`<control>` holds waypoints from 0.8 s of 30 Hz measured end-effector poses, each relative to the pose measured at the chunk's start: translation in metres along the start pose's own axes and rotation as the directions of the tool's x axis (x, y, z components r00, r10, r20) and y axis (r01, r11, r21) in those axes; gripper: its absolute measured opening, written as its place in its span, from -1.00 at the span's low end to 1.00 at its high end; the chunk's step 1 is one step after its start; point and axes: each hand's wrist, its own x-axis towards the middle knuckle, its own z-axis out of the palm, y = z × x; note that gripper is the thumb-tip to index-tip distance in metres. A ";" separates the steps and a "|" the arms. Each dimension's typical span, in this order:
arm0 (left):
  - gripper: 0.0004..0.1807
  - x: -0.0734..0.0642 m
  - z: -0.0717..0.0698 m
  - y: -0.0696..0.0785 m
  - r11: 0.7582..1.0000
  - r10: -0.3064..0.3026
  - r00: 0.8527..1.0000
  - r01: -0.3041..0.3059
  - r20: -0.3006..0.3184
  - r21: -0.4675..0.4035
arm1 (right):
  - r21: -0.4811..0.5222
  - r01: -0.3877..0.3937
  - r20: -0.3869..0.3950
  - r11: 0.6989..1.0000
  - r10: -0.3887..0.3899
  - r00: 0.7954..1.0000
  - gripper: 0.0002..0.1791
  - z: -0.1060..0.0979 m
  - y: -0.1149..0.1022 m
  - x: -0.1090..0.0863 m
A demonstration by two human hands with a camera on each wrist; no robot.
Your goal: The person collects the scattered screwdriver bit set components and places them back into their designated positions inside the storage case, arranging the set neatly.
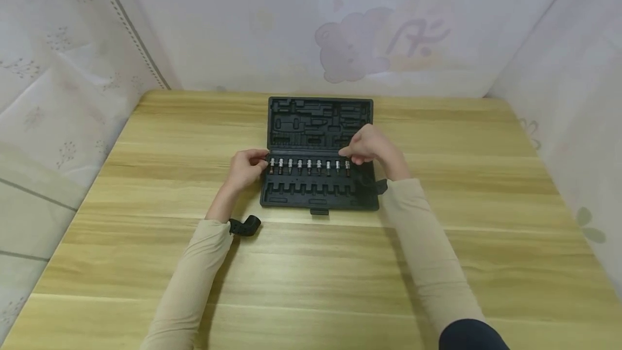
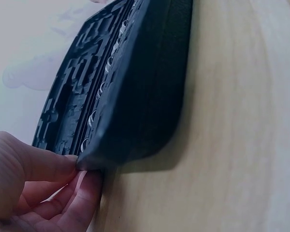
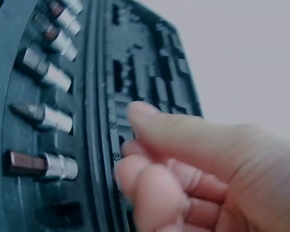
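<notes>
A black plastic tool case point(image 1: 366, 199) lies unfolded on the table, its lid point(image 1: 318, 118) leaning back with moulded recesses inside. Along the base runs a row of several silver bit sockets point(image 1: 309, 167). My left hand point(image 1: 248, 166) pinches the left side of the case near the hinge, and the left wrist view shows thumb and fingers at its corner point(image 2: 94, 162). Over the hinge's right end is my right hand point(image 1: 369, 145), fingers loosely curled, with nothing visible in them. Close to it, a bit socket with a reddish-brown hex tip point(image 3: 62, 166) sits in its slot.
The wood-grain table point(image 1: 311, 280) carries the case near its back edge. Pale patterned sheets point(image 1: 233, 31) hang behind and at both sides. A front latch point(image 1: 319, 211) sticks out from the case. Each wrist wears a black camera mount point(image 1: 245, 226).
</notes>
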 end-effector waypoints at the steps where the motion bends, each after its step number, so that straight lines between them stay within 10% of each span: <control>1: -0.65 0.000 0.000 0.000 1.000 0.003 1.000 -0.004 -0.003 -0.003 | 0.044 0.021 -0.009 0.999 -0.020 1.000 -0.71 -0.001 0.002 -0.002; 24: -0.65 0.000 0.001 -0.001 1.000 -0.007 1.000 0.007 0.002 -0.022 | 0.180 0.160 -0.114 0.971 -0.141 0.983 -0.69 -0.014 0.056 -0.053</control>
